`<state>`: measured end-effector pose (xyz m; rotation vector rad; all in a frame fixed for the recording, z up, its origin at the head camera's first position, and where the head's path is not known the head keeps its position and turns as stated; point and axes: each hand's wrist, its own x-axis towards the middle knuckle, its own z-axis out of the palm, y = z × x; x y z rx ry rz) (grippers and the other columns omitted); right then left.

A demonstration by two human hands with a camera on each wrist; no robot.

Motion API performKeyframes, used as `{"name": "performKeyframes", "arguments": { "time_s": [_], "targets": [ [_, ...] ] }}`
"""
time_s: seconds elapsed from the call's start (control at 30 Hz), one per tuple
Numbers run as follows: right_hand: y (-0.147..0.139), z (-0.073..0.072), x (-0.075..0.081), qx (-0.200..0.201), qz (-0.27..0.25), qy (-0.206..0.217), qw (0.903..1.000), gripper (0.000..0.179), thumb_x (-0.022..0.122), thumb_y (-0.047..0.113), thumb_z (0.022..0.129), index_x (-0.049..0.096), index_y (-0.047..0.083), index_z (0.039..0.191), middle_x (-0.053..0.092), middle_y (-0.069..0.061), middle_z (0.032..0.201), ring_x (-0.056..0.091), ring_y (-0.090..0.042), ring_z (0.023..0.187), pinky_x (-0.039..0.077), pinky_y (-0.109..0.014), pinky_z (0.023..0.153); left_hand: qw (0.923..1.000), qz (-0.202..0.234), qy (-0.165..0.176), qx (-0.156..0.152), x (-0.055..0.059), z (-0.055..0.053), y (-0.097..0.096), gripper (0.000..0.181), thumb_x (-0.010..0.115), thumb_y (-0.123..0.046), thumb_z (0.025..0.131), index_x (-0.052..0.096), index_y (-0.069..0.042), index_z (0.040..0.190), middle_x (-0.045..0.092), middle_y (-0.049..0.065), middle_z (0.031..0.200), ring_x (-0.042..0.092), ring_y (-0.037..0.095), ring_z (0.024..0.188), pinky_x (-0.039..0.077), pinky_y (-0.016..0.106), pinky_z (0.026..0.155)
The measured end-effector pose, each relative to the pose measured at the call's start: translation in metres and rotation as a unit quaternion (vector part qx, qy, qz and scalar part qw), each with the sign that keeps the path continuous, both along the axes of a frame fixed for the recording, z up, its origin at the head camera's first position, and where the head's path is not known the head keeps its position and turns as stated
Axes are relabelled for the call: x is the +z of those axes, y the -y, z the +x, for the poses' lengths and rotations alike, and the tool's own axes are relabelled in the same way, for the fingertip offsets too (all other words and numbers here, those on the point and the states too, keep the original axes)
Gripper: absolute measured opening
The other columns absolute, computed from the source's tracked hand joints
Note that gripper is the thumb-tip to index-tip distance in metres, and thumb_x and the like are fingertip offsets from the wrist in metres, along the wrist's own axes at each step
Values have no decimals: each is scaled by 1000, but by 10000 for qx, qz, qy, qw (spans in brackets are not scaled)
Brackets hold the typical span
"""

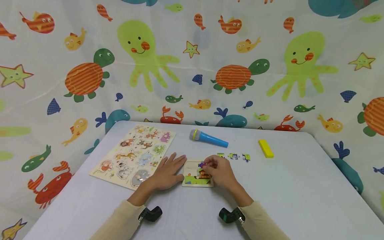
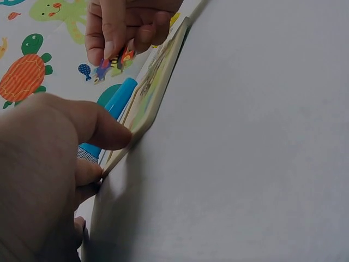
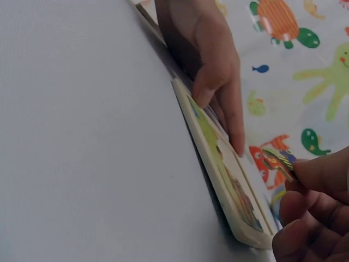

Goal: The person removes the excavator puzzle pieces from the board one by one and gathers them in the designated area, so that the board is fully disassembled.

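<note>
A small wooden jigsaw board [image 1: 188, 165] lies in front of me, its lower part and right side filled with green and brown picture pieces. My right hand [image 1: 221, 172] pinches a colourful jigsaw piece [image 3: 279, 162] between thumb and fingers, held above the board in the right wrist view. Beside the board's left edge, my left hand [image 1: 168, 172] lies with its fingers extended, and its thumb touches the frame in the left wrist view. Three loose jigsaw pieces [image 1: 233, 156] form a row behind the right hand.
A large wooden animal puzzle [image 1: 115, 160] lies on the left of the white table [image 1: 300, 186], close to the left hand. Toward the back lie a blue toy microphone [image 1: 211, 138] and a yellow block [image 1: 266, 148]. A sea-animal printed cloth [image 1: 186, 70] hangs behind.
</note>
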<state>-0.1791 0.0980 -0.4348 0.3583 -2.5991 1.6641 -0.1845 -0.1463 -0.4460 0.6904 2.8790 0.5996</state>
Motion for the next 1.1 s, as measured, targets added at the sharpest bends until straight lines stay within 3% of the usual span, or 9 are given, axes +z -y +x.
{"name": "performKeyframes", "arguments": {
  "time_s": [0.17, 0.6, 1.1],
  "targets": [
    [-10, 1, 3, -173, -236, 100, 9995, 8, 73, 3, 91, 69, 6, 98, 66, -5, 79, 57, -20, 62, 51, -23, 54, 10000, 44, 37, 36, 0, 1, 0, 70, 52, -35, 97, 31, -13, 160, 26, 2, 168, 5, 33, 157, 1, 55, 125],
    [-41, 3, 6, -747, -191, 389, 9963, 9, 72, 8, 93, 70, 6, 101, 68, -7, 84, 58, -23, 65, 51, -25, 54, 9998, 150, 94, 54, 6, 2, -2, 70, 54, -34, 97, 33, -12, 160, 28, 2, 167, 7, 34, 157, 2, 56, 125],
    [-72, 1, 7, -990, -339, 406, 9937, 14, 69, 8, 95, 68, 1, 108, 65, -11, 86, 57, -22, 63, 51, -24, 53, 9998, 191, 103, 47, 4, 1, -2, 70, 53, -34, 96, 33, -12, 160, 28, 1, 167, 6, 33, 157, 2, 56, 125]
  ]
}}
